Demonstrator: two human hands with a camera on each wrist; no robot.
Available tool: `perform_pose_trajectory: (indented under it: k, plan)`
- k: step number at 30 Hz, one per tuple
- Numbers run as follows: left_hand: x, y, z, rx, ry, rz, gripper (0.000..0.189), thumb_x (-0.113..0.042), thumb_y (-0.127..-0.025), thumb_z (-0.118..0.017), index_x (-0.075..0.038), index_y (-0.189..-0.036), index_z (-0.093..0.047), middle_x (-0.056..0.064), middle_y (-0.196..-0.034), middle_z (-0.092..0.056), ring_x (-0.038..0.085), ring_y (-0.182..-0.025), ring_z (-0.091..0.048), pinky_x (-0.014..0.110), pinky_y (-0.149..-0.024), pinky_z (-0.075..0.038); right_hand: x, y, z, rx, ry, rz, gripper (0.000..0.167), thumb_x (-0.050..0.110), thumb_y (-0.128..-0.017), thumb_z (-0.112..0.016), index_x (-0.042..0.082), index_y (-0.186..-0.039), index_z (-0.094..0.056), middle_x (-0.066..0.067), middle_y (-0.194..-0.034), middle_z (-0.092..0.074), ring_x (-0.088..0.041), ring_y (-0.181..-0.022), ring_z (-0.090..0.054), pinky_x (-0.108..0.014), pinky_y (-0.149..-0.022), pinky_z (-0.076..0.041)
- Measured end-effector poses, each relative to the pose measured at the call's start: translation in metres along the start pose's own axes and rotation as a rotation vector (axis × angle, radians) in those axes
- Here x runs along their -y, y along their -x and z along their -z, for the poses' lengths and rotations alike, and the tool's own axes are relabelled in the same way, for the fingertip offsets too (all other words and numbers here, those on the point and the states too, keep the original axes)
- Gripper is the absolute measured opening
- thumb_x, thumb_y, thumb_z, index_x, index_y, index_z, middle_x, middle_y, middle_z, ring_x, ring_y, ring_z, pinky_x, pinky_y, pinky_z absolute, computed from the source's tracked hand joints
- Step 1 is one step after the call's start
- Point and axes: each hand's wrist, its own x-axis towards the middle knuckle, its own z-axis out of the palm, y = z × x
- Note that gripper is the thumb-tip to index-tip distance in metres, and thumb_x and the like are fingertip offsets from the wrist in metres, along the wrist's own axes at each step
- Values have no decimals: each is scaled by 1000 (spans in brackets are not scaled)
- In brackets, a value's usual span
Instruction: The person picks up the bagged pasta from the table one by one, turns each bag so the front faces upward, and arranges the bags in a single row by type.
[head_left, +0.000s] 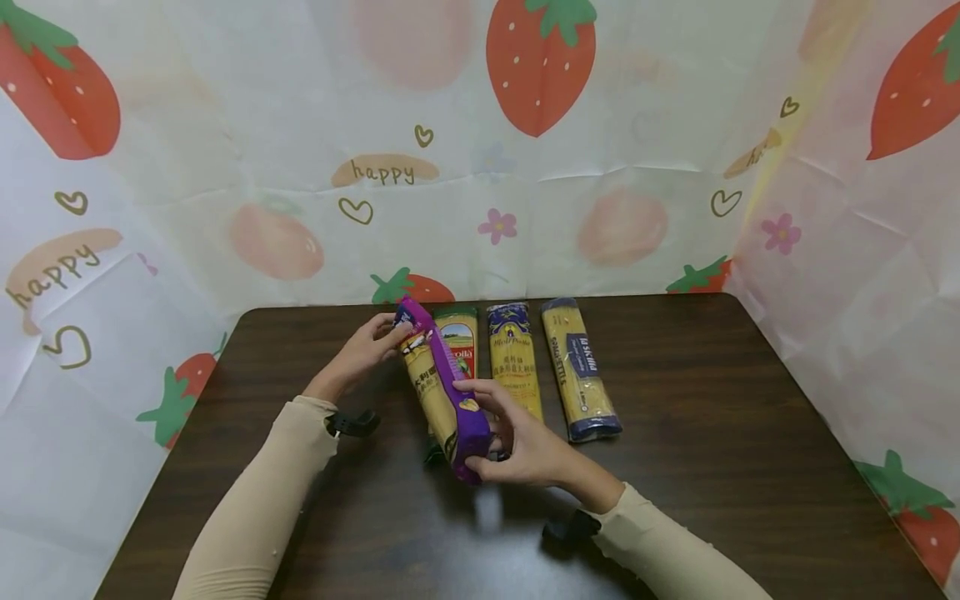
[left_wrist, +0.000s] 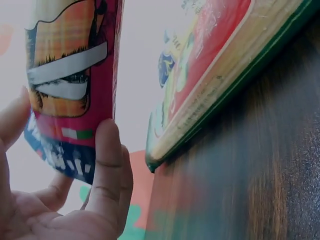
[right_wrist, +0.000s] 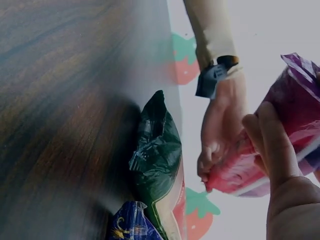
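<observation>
A purple-edged spaghetti packet (head_left: 435,392) is held tilted above the table by both hands. My left hand (head_left: 363,354) grips its far end; in the left wrist view the fingers (left_wrist: 107,165) and thumb lie on either side of that end. At the near end my right hand (head_left: 521,437) pinches the packet between thumb and fingers. Partly hidden beneath it lies a green and red pasta packet (head_left: 459,333), whose dark green end (right_wrist: 155,145) shows in the right wrist view.
To the right, a yellow pasta packet with a blue top (head_left: 513,354) and a spaghetti packet with a blue label (head_left: 581,371) lie side by side on the dark wooden table (head_left: 697,467). A strawberry-printed sheet (head_left: 465,108) hangs behind the table and along its sides.
</observation>
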Motion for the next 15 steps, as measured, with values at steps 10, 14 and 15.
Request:
perform_pose_trajectory:
  k: [10,14,15]
  plan:
    - [1,7,11,155,114,29,57,-32,-117,-47,-12,-167,-28,18,-151,-46,24,-124,-64,49,-117,-46,-1,2,0,-72,-82,49,81,-2,-93,-74,7,-163,-33,-28,-161,-38,-23,-104,-72,-38,-71,-66]
    - [2,10,15,223,178,116,65,-33,-117,-48,-26,-172,-15,21,-162,-33,38,-132,-63,52,-116,-48,-1,1,-1,-81,-164,75,81,-6,-94,-72,2,-164,-31,-29,-158,-40,-21,-109,-71,-36,-78,-66]
    - [2,10,16,236,198,126,67,-32,-117,-49,-28,-173,-11,23,-162,-32,39,-133,-63,52,-115,-49,-2,1,-1,-84,-175,80,81,-7,-94,-72,2,-164,-31,-28,-158,-40,-21,-109,-71,-34,-78,-66]
